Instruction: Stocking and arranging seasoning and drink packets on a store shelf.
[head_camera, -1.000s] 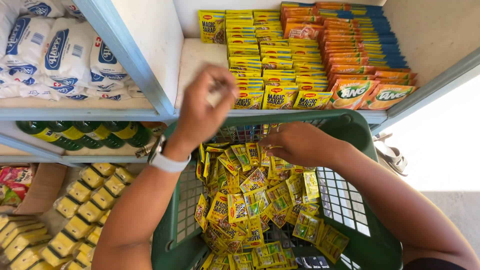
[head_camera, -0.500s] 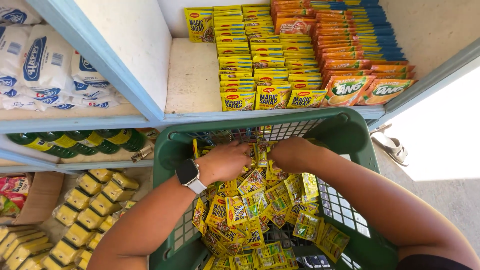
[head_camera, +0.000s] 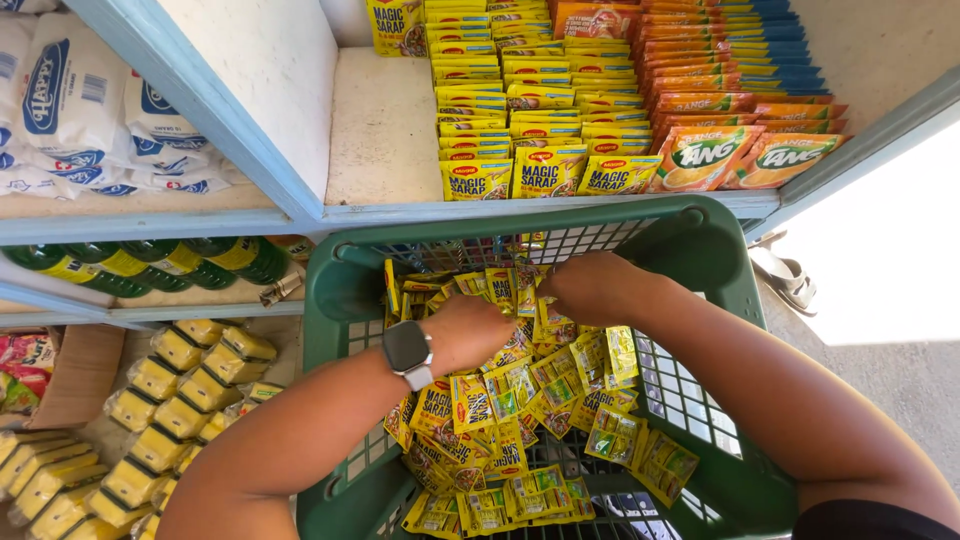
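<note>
**Risk note: both hands in the sachet pile**

Status: left hand (head_camera: 478, 330) and right hand (head_camera: 590, 285) are both down in the green basket (head_camera: 700, 250), knuckles up, fingers curled into the heap of yellow sachets (head_camera: 520, 400). Grip state: each hand looks closed round sachets at the far end of the pile, but the fingertips are buried, so exact hold and qty per hand can't be confirmed. The sachets fill the basket from directly under both grips back toward the person.

Hazards, as judged from this layout:

1. Partial grip. Sachets are thin, glossy and overlapping; a bunched handful likely sheds pkts from its underside when lifted. Cause: fingers closing on a loose stack, not a squared one.
2. Snagging. The basket walls are open mesh just beyond the right grip; a sachet corner could catch in a slot and tear or pull free.
3. Knock-over. The front row of shelved sachets (head_camera: 545, 175) stands upright above and beyond both grips, w/ orange packets (head_camera: 740, 155) beside it. A hand rising fast could clip that row and topple it.
4. Strap catch. The wristwatch (head_camera: 408, 352), behind the left grip, sits at pile level and may drag pkts out.
</note>
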